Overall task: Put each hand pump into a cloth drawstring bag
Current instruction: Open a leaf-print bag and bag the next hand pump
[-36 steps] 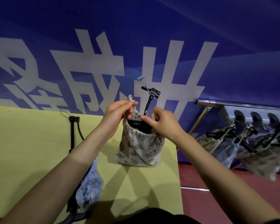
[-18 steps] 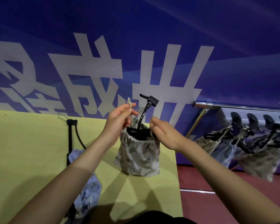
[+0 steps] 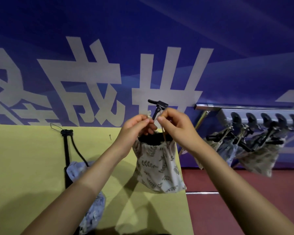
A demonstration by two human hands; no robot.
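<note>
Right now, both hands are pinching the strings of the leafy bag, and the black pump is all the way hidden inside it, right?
Not quite. Both the left hand and right hand do pinch the strings of the leafy bag, but the head view shows the black pump sticking up out of the bag's mouth, not hidden.

A single wide-angle view is given from a camera worn on the head, directed forward and slightly down over both forearms. The yellow desk (image 3: 24,167) is seen from close above at lower left, the blue banner wall (image 3: 159,31) straight ahead. Lines are bowed by the lens, so the rail of hung bags (image 3: 255,145) at right is perhaps nearer than it appears.
</note>
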